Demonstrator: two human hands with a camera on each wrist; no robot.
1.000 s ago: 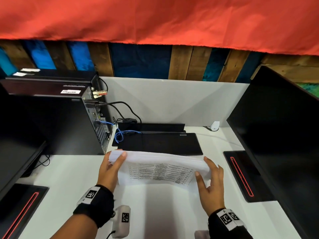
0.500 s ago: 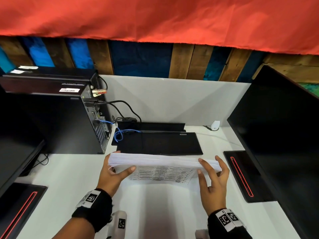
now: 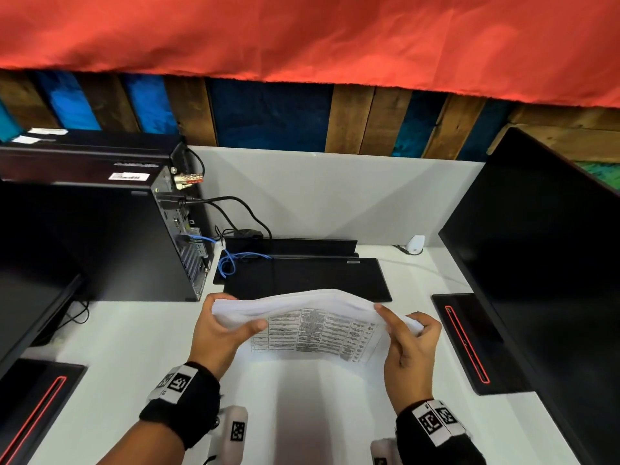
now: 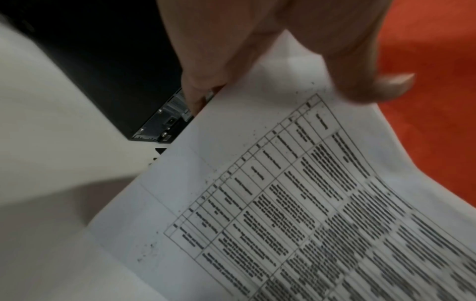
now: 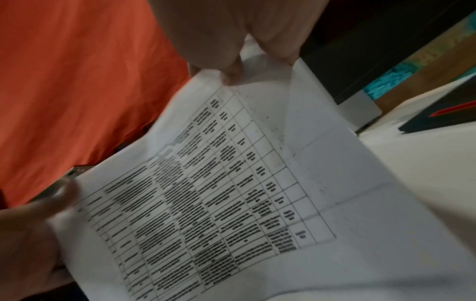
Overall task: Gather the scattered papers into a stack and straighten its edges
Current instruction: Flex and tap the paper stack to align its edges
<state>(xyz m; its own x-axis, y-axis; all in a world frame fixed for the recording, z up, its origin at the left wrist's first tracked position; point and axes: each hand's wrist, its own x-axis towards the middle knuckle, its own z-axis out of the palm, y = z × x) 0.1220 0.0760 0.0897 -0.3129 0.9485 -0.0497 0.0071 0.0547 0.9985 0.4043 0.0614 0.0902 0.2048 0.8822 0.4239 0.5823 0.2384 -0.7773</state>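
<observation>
The white desk [image 3: 110,333] presents a bare strip of surface between the 2 forearms, bounded at the far side by a flat black slab [image 3: 303,276], on the left by a black computer tower [image 3: 100,243] with cables at its rear face, and on the right by a large dark monitor [image 3: 543,280] whose black base [image 3: 469,340] carries a red line. A second dark screen [image 3: 30,307] and red-lined base [image 3: 37,407] close the near left corner. A grey partition panel [image 3: 335,193] stands behind the desk, with wooden planks and a red cloth [image 3: 302,31] above. The paper stack [image 3: 302,317] consists of thin white sheets, the facing sheet printed with a ruled table of dense black text; it stands on its lower long edge on the desk, and its upper edge bows upward in the middle and sags toward both ends. The left hand [image 3: 218,330] grips the stack's left end, thumb laid across the near face and fingers behind. The right hand [image 3: 409,344] grips the right end, fingers curled round the sheets' edge. In the left wrist view the thumb [image 4: 360,67] presses on the printed sheet [image 4: 283,203]; in the right wrist view the fingers [image 5: 231,69] pinch the sheet's [image 5: 231,193] upper edge.
</observation>
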